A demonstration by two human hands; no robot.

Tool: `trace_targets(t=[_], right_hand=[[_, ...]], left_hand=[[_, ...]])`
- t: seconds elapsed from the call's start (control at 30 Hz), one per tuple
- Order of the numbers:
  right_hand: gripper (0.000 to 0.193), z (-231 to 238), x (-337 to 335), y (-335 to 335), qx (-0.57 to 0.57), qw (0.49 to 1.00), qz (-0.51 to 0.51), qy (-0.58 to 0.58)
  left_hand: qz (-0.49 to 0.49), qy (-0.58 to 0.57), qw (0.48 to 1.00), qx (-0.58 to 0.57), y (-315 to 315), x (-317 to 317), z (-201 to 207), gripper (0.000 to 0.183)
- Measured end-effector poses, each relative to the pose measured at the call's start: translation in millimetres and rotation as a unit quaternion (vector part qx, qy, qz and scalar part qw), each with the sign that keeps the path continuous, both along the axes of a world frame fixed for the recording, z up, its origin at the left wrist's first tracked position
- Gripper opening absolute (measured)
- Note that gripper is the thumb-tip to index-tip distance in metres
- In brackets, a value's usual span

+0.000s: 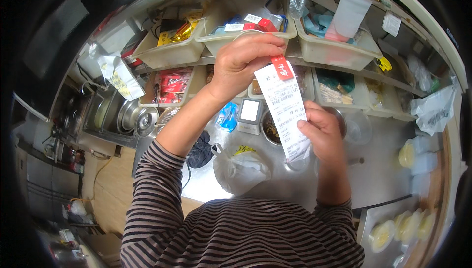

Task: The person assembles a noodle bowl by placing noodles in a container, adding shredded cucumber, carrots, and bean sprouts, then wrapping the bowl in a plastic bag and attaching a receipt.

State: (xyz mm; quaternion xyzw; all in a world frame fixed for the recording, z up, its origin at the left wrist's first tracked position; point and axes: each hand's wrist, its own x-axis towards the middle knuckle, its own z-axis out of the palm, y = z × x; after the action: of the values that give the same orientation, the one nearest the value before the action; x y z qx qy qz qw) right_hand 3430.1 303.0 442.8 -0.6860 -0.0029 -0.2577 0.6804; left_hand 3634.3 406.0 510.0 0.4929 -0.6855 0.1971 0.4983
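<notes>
A long white printed receipt [283,108] is held up in front of me above the metal counter. Between thumb and fingers, my right hand [322,129] grips its lower right edge. A small red sticker [281,68] lies over the receipt's top end. My left hand [246,57] is closed at the sticker's upper edge, in front of the upper bins; its thumb is mostly hidden. Below the receipt, on the counter, sits a white plastic bag [241,172] with something yellow at its mouth.
Plastic bins [339,54] of packets line two shelf levels ahead. A small scale [250,113], a blue packet [228,116] and a black cloth [200,151] are on the counter. Metal pots [129,115] stand at left. Lidded tubs [382,235] sit at lower right.
</notes>
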Motion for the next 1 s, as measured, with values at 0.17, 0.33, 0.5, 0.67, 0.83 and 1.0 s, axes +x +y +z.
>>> trace_targets(t=[0.17, 0.33, 0.5, 0.67, 0.83, 1.0], right_hand=[[0.009, -5, 0, -2, -0.01, 1.0, 0.007, -0.001], [0.01, -7, -1, 0, 0.021, 1.0, 0.017, -0.006], [0.01, -7, -3, 1, 0.026, 0.999, 0.02, -0.003], [0.009, -10, -3, 0, 0.007, 1.0, 0.016, -0.006], [0.009, -13, -4, 1, 0.015, 1.0, 0.025, -0.008], [0.009, -11, -6, 2, 0.018, 0.999, 0.035, 0.001]], left_hand=[[0.009, -0.031, 0.999, 0.004, 1, 0, -4, 0.027], [0.016, -0.038, 0.999, 0.016, 3, -6, -6, 0.031], [0.036, -0.056, 0.998, 0.003, 4, -8, -7, 0.031], [0.031, -0.085, 0.996, 0.007, 6, -4, -5, 0.029], [0.01, -0.056, 0.998, 0.019, 8, -1, -8, 0.028], [0.006, -0.059, 0.998, -0.013, 7, -4, -9, 0.031]])
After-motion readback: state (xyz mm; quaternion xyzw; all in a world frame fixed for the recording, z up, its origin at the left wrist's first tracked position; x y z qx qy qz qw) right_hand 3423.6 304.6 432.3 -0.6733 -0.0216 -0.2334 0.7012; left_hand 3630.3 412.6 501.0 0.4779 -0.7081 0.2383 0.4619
